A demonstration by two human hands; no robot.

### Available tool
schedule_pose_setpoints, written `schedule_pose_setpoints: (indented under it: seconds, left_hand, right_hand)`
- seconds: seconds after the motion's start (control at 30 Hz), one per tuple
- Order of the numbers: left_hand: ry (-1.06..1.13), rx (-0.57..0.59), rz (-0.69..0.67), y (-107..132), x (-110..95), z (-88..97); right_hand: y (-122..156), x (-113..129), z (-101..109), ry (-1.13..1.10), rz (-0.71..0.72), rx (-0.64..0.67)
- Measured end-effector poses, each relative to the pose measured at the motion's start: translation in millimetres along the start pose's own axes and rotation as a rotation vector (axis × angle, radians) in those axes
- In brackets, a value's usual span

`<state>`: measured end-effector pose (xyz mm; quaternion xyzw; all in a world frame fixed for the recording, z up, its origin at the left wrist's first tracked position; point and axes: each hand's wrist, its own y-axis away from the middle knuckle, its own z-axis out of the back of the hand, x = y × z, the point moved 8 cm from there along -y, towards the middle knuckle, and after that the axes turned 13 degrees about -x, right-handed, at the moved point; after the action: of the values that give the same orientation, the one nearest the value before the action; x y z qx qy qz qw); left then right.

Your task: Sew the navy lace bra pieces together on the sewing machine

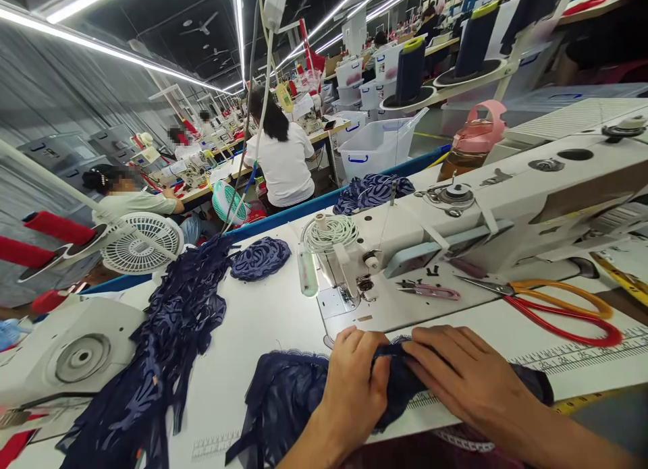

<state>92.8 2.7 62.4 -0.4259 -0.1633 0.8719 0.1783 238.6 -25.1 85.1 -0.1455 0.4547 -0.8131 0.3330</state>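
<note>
A navy sheer garment piece (293,388) with a scalloped edge and straps lies at the table's front edge, below the sewing machine (344,266). My left hand (357,381) is closed on its edge, thumb against bent fingers. Close by on the right, my right hand (466,371) grips the same edge with its fingers together; its thumb is hidden. Between the hands the fabric edge is drawn into a narrow band. Part of the garment comes out to the right from beneath my right wrist. The needle area is just beyond my hands.
Orange-and-red-handled scissors (561,307) and thread snips (430,291) lie right of the needle. A heap of navy lace pieces (177,307) is at left, beside a small lace stack (260,258). A pink-lidded bottle (470,142) stands behind the machine. Other people sit farther off.
</note>
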Motion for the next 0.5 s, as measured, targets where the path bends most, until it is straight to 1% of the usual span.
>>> schedule_pose_setpoints:
  seconds: [0.07, 0.13, 0.2, 0.23, 0.27, 0.3, 0.33, 0.37, 0.4, 0.43, 0.47, 0.5]
  left_hand:
    - [0.002, -0.004, 0.007, 3.0, -0.7, 3.1]
    - [-0.036, -0.002, -0.002, 8.3, 1.0, 9.0]
    - [-0.096, 0.007, -0.04, 14.7, 3.6, 21.9]
    - [-0.112, 0.007, -0.057, 17.5, 5.1, 32.9]
    - [-0.122, 0.001, -0.071, 19.6, 6.4, 47.4]
    - [-0.137, -0.019, -0.086, 20.9, 6.8, 66.1]
    - [-0.178, -0.054, -0.106, 21.7, 5.9, 88.1]
    - [-0.265, -0.101, -0.154, 22.6, 1.7, 111.8]
    - [-0.412, -0.178, -0.233, 24.5, -6.1, 136.1]
    - [-0.591, -0.255, -0.324, 28.1, -16.2, 156.5]
    - [-0.751, -0.317, -0.422, 34.0, -27.5, 169.7]
    - [-0.878, -0.357, -0.474, 40.4, -35.2, 175.8]
  right_hand:
    - [-0.6, 3.4, -2.8, 0.04, 0.013, 0.002]
    - [-3.1, 4.3, -5.1, 0.014, 0.003, 0.036]
    - [-8.3, 7.3, -9.2, -0.05, -0.023, 0.106]
    - [-12.6, 10.9, -13.9, -0.103, -0.046, 0.161]
    - [-18.6, 16.2, -21.1, -0.169, -0.082, 0.224]
    - [-27.1, 23.2, -30.2, -0.245, -0.124, 0.279]
    - [-38.2, 32.5, -41.5, -0.325, -0.159, 0.327]
    - [-52.7, 43.0, -53.2, -0.401, -0.184, 0.34]
    - [-71.3, 52.7, -62.2, -0.441, -0.186, 0.28]
    - [-89.1, 63.3, -73.2, -0.462, -0.157, 0.236]
    - [-104.4, 71.9, -85.5, -0.474, -0.136, 0.206]
    - [-116.6, 80.4, -96.5, -0.501, -0.089, 0.176]
